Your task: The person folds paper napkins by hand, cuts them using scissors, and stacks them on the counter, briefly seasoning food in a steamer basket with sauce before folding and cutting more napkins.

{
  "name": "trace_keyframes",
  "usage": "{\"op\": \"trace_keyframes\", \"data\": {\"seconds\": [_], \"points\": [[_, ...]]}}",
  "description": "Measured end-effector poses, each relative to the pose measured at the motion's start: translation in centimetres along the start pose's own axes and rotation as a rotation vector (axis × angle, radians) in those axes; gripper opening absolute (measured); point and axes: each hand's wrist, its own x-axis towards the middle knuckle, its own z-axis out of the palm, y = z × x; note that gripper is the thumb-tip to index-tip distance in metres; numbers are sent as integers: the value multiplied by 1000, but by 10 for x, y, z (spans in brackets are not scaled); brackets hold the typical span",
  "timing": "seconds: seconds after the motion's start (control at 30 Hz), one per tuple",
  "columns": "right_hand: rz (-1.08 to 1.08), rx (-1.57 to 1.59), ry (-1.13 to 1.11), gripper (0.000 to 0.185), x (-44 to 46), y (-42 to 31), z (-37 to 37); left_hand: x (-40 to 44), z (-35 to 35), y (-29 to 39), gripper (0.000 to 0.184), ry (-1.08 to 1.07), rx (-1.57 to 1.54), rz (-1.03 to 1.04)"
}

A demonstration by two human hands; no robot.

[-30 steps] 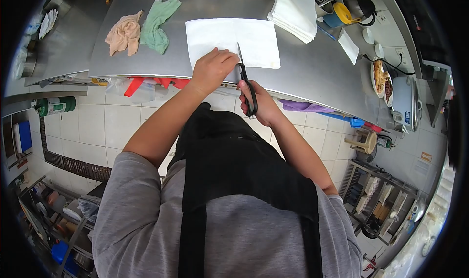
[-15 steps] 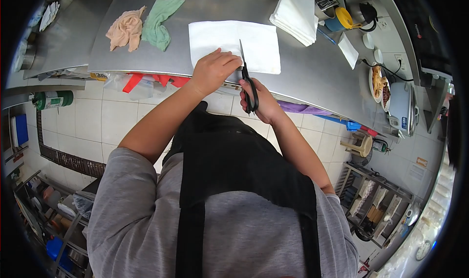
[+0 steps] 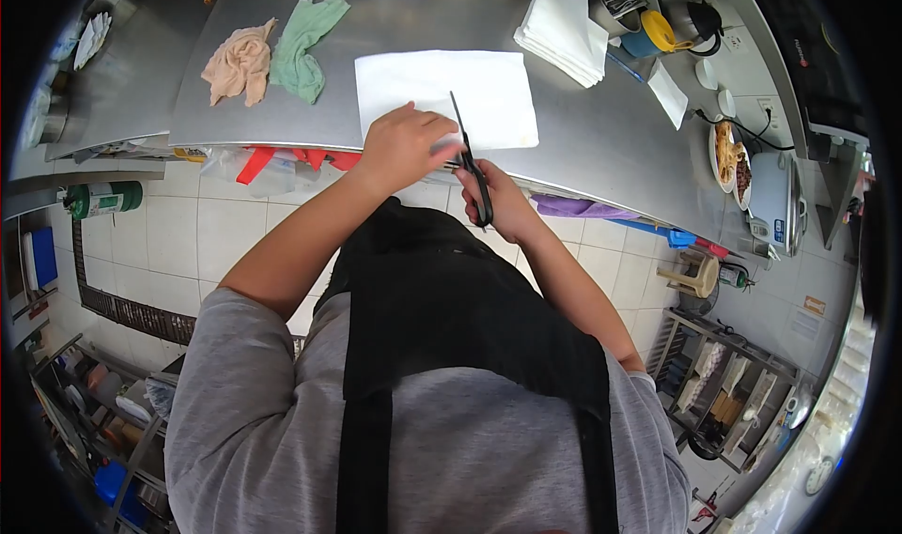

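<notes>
A white sheet [image 3: 489, 92] lies on the steel counter [image 3: 376, 13], its near edge by the counter's front edge. My right hand [image 3: 498, 199] is closed round the handles of black scissors [image 3: 477, 177], whose blades point away from me over the sheet. Left of the blades, my left hand [image 3: 407, 146] is over the near left part of the sheet, its fingertips blurred near the scissors. Whether those fingers pinch the sheet's edge cannot be made out.
A peach cloth [image 3: 241, 62] and a green cloth [image 3: 303, 53] lie at the left. On the right are a stack of white sheets [image 3: 564, 36], a blue pen [image 3: 624, 66], a yellow-lidded jug [image 3: 648, 38], a plate of food [image 3: 725, 156] and a cooker [image 3: 775, 196].
The white sheet has moved slightly toward me along with the scissors. My left hand's fingers have shifted and blurred beside the blades. My right hand keeps hold of the scissors.
</notes>
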Motion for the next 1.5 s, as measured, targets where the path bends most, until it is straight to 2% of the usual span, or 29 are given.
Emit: {"op": "trace_keyframes", "data": {"seconds": [0.03,0.07,0.13,0.17,0.2,0.27,0.3,0.33,0.4,0.43,0.5,0.53,0.6,0.7,0.83,0.9,1.13,1.5], "points": [[-3,1,0,44,-3,3,-2,0,-6,3,19,-151,-69,-124],[12,-28,-28,41,-7,6,-5,2,-5,-4,19,-150,-66,-121],[29,-48,-50,39,-16,11,-10,16,-1,-25,27,60,-88,-81],[24,-85,-75,35,-22,13,-11,27,0,-35,39,19,-63,-201],[18,-122,-101,32,-27,15,-13,37,0,-42,39,13,-64,-200],[20,-137,-130,28,-35,18,-14,53,2,-55,54,-390,76,-342],[12,-152,-141,28,-38,20,-15,59,3,-60,59,-507,-8,-368],[3,-166,-151,29,-39,22,-16,63,3,-63,59,-507,-8,-366],[1,-154,-164,29,-39,25,-19,68,-1,-66,63,-711,-68,-275],[-2,-144,-180,29,-40,26,-21,70,-4,-65,63,-716,-67,-270],[-14,-121,-193,28,-42,24,-23,73,-12,-64,62,-745,-333,-389],[-24,-107,-211,28,-43,24,-24,74,-13,-65,62,-753,-332,-381],[-31,-89,-206,27,-45,26,-24,75,-18,-65,55,-754,-489,-508],[-40,-79,-212,27,-48,22,-25,77,-26,-55,46,-677,-595,-581],[-50,-110,-216,28,-58,9,-28,85,-28,-61,37,-758,-757,-502],[-50,-120,-216,30,-66,1,-29,90,-34,-59,37,-762,-650,-224],[-148,-91,-267,43,-90,-21,-27,107,-84,-10,49,-813,-620,-210],[-167,-92,-175,37,-103,-39,-9,114,-102,3,49,-791,-664,-182]]}}
